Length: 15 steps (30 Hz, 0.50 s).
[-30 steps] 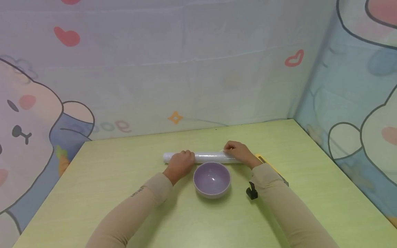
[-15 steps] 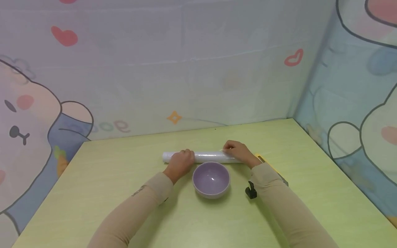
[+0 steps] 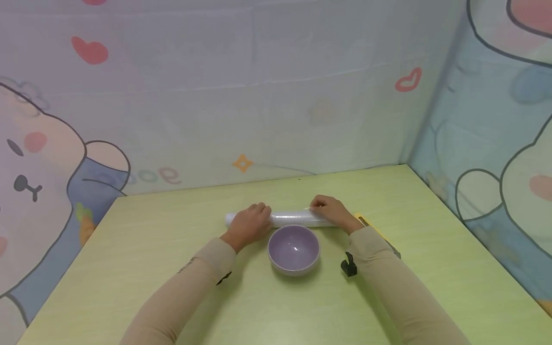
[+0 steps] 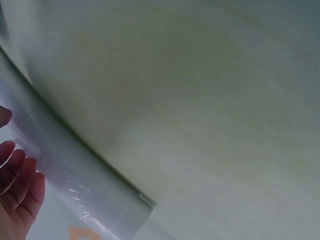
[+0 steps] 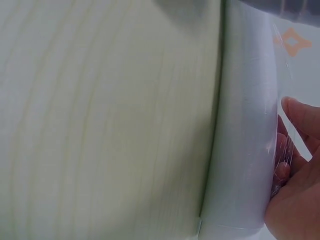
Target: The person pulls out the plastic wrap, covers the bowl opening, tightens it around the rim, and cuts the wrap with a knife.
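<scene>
A roll of clear plastic film [image 3: 293, 219] lies crosswise on the table, behind a purple bowl [image 3: 294, 250]. Over the roll's left part is my left hand [image 3: 250, 224]; in the left wrist view its loosely bent fingers [image 4: 25, 182] are beside the roll, with the thumb apart from them. My right hand [image 3: 332, 212] is at the roll's right part and holds the loose edge of the film. From the right wrist view, thin clear film [image 5: 287, 145] stretches off the roll between thumb and fingers. The roll's right end is hidden behind the right hand in the head view.
A yellow and grey utility knife [image 3: 361, 220] lies to the right, partly under the right forearm. Black wrist-camera mounts [image 3: 349, 266] jut from the sleeves. The pale green table [image 3: 172, 230] meets a printed cloth backdrop [image 3: 276, 120] at the back and right.
The left hand has loosened and shifted slightly left and up on the roll, its wrist turning. The right hand, the bowl and the roll stay nearly still.
</scene>
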Each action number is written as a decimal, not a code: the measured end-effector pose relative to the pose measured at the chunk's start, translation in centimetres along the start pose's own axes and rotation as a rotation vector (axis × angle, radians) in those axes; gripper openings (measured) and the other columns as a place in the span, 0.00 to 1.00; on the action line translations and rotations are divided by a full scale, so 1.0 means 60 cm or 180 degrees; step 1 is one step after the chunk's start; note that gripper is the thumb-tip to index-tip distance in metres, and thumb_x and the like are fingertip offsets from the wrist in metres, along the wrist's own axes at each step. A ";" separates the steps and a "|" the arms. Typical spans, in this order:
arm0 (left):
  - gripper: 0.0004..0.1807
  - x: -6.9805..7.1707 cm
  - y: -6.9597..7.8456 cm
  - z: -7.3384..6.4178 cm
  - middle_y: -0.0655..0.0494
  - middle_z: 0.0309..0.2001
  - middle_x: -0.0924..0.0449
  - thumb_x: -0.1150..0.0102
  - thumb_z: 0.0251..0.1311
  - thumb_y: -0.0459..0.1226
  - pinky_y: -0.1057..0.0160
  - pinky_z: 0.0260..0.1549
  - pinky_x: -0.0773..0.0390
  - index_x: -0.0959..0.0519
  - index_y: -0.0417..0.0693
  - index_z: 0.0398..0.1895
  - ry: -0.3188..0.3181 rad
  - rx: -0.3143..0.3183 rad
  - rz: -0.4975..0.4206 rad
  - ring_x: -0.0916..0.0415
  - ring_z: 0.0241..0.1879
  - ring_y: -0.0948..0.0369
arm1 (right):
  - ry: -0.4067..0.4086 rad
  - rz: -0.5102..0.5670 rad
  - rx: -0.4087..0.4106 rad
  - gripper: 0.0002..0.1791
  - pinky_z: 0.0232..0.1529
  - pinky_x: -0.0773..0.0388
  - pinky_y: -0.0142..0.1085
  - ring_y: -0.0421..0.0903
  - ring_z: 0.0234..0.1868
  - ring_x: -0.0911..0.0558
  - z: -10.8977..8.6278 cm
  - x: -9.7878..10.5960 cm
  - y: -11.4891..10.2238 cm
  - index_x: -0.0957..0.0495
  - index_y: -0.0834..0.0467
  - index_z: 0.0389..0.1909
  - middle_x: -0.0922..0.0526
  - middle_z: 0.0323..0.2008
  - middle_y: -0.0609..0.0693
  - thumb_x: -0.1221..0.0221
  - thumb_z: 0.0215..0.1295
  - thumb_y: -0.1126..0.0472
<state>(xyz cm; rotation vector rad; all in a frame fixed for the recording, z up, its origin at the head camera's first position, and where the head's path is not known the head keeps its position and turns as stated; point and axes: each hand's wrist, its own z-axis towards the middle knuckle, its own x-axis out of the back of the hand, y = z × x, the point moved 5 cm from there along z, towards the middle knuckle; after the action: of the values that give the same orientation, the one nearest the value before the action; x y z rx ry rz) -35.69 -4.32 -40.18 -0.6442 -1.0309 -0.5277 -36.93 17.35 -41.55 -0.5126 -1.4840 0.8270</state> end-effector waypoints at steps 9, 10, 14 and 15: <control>0.08 -0.004 -0.008 0.013 0.56 0.31 0.27 0.42 0.59 0.40 0.64 0.32 0.27 0.28 0.45 0.33 -0.0113 -0.0085 -0.0602 0.29 0.33 0.59 | -0.0017 0.0057 -0.0075 0.08 0.50 0.32 0.43 0.50 0.47 0.25 0.001 -0.003 0.002 0.23 0.57 0.37 0.20 0.43 0.54 0.47 0.65 0.58; 0.07 -0.004 -0.008 0.015 0.55 0.32 0.27 0.43 0.59 0.39 0.64 0.33 0.27 0.28 0.45 0.33 -0.0190 -0.0106 -0.0596 0.28 0.35 0.59 | -0.0017 0.0061 -0.0078 0.08 0.50 0.32 0.43 0.50 0.47 0.25 0.002 -0.003 0.002 0.23 0.57 0.37 0.20 0.43 0.54 0.47 0.65 0.58; 0.04 -0.002 -0.006 0.019 0.55 0.35 0.26 0.48 0.63 0.37 0.64 0.35 0.27 0.28 0.45 0.35 -0.0444 -0.0230 -0.0483 0.28 0.36 0.59 | -0.0011 0.0078 -0.0065 0.08 0.50 0.32 0.43 0.50 0.47 0.25 0.003 -0.001 0.002 0.23 0.57 0.37 0.20 0.43 0.54 0.47 0.65 0.58; 0.04 -0.001 -0.005 0.020 0.54 0.35 0.26 0.49 0.64 0.36 0.64 0.35 0.26 0.28 0.44 0.35 -0.0460 -0.0274 -0.0439 0.29 0.35 0.59 | -0.0013 0.0082 -0.0059 0.08 0.50 0.32 0.43 0.50 0.47 0.25 0.002 0.000 0.002 0.23 0.57 0.37 0.20 0.43 0.54 0.48 0.65 0.58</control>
<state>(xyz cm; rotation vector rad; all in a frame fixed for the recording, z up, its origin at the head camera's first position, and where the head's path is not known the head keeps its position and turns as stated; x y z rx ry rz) -36.66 -3.67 -39.75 -0.6984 -1.1998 -0.6561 -37.07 17.37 -41.65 -0.5450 -1.4928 0.8355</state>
